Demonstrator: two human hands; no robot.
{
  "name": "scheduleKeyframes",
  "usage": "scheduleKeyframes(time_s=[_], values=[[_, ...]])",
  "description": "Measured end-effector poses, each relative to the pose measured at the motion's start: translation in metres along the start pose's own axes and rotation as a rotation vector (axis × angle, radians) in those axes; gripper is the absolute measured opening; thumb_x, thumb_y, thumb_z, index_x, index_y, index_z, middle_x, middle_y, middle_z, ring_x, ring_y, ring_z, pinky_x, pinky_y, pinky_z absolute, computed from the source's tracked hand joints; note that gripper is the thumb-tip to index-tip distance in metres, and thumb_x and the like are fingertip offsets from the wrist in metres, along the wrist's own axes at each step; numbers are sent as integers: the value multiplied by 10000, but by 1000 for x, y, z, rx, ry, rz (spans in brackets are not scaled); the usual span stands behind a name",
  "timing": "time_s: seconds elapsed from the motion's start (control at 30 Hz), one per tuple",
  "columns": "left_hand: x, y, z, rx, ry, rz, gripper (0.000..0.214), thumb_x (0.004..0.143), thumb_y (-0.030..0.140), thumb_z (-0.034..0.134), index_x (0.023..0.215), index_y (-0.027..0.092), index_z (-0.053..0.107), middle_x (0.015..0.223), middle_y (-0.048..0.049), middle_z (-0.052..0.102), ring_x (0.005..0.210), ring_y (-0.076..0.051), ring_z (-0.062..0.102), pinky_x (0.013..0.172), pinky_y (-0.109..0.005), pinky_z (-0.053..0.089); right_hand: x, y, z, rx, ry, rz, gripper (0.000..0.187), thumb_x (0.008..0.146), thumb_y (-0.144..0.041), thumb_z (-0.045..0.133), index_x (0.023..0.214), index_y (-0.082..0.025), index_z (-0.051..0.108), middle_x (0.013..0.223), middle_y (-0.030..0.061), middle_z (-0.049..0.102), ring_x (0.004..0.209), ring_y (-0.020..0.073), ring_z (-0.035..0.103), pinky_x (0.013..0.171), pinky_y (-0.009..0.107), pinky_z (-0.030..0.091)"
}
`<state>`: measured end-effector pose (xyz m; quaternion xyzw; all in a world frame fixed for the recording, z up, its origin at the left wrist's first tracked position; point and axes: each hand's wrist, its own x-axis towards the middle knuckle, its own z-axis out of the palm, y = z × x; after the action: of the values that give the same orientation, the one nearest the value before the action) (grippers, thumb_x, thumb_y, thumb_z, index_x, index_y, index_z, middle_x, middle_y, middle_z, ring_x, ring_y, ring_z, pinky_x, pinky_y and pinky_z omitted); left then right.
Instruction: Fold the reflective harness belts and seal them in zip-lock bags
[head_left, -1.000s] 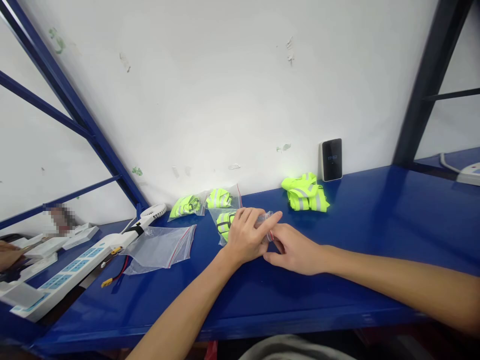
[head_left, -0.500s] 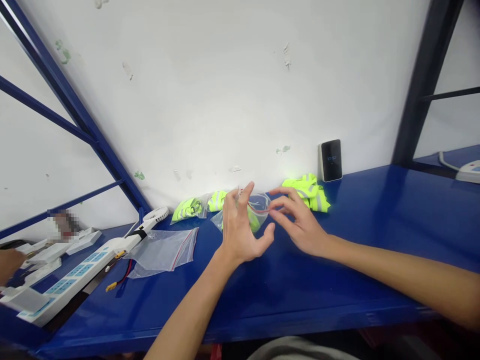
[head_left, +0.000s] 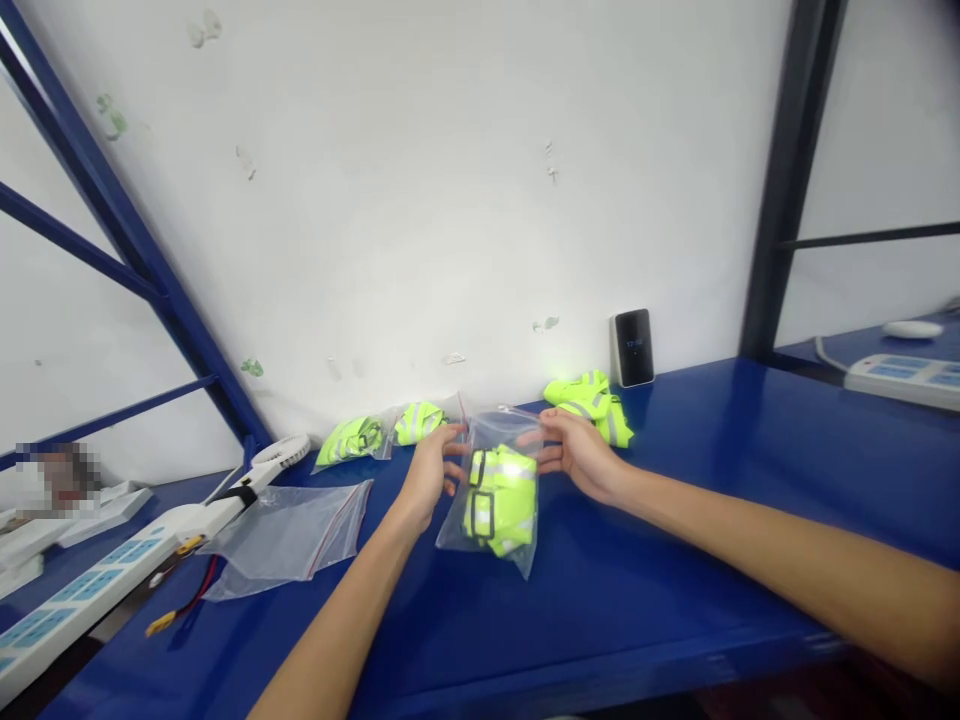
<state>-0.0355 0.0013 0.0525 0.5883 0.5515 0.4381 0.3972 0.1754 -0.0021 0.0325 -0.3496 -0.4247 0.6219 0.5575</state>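
Observation:
A clear zip bag (head_left: 457,530) hangs between my hands, with a folded fluorescent yellow reflective strap bundle (head_left: 504,500) inside. Grey reflective bands and black buckles show through the plastic. My left hand (head_left: 431,470) pinches the bag's upper left edge, its other fingers loosely curled beside the plastic. At the upper right corner, my right hand (head_left: 581,450) grips the bag, some fingers behind the film. Behind my right hand lies a loose yellow reflective bundle (head_left: 592,400) by the wall.
Two bagged yellow bundles (head_left: 352,440) rest along the wall at left. Flat clear bags (head_left: 292,530) lie nearer, beside a cable with yellow connectors (head_left: 169,622). A white power strip (head_left: 90,580), a small fan (head_left: 281,450) and a clock display (head_left: 634,347) stand around the blue table (head_left: 637,600).
The bag has turned from a bunched position to hang facing me, its yellow contents now plainly visible. My hands have moved to its upper left and right edges. The view has shifted slightly.

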Motion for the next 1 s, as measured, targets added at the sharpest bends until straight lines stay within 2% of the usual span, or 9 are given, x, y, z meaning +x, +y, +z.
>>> scheduleKeyframes(time_s=[0.1,0.17,0.33,0.43,0.53,0.7,0.8,0.9,1.0], values=[[4,-15,10,-71,-93,-117,375,812,455,444,938,155,630,711,4,591,353,-58,394,366,-212,185,4,9,-3,-139,-60,119,81,885,-283,494,859,-219,453,762,31,719,475,152,644,458,285,541],[5,-23,12,-76,-135,-134,381,802,476,451,803,139,629,658,2,581,350,-53,380,370,-209,187,6,16,-4,-283,-82,111,85,879,-285,490,846,-221,445,698,-4,679,434,137,623,411,260,521],[8,-33,9,-145,-137,-138,458,773,577,522,807,132,628,738,-28,632,482,-103,518,429,-214,339,11,23,-8,-654,-192,-231,171,880,-367,525,834,-224,444,647,-52,566,459,117,596,344,192,451],[11,-35,10,-156,-171,-65,392,728,525,630,741,134,608,652,1,586,510,-98,497,450,-197,333,14,21,-12,-688,-215,-298,188,891,-392,511,835,-216,475,668,-40,568,511,122,596,408,221,492],[15,-38,12,-197,-146,-20,341,723,470,653,678,142,571,587,27,535,488,-74,437,461,-186,313,17,21,-16,-726,-192,-350,175,882,-380,536,838,-212,518,683,-19,616,549,135,607,471,244,506],[23,-45,10,-218,-69,-2,276,735,405,649,710,143,565,642,6,578,500,-76,465,472,-187,353,25,23,-23,-802,-125,-384,115,888,-304,527,846,-198,543,703,18,660,577,165,646,552,294,533],[27,-47,5,-215,-70,30,274,736,403,666,764,143,586,693,-5,613,556,-93,527,517,-199,415,26,22,-25,-809,-99,-386,104,892,-252,514,972,-199,554,740,16,664,601,165,660,599,303,545],[29,-48,3,-215,-91,80,308,727,432,692,774,145,591,673,5,613,578,-95,541,528,-192,420,24,17,-23,-776,-95,-346,236,873,-206,542,1109,-200,545,769,11,664,640,154,669,641,281,547],[28,-47,4,-216,-138,109,353,697,451,727,801,138,601,647,12,613,545,-89,522,510,-192,411,21,9,-19,-661,-54,-179,361,865,-262,583,1215,-192,529,680,-5,641,568,147,631,574,261,524]])
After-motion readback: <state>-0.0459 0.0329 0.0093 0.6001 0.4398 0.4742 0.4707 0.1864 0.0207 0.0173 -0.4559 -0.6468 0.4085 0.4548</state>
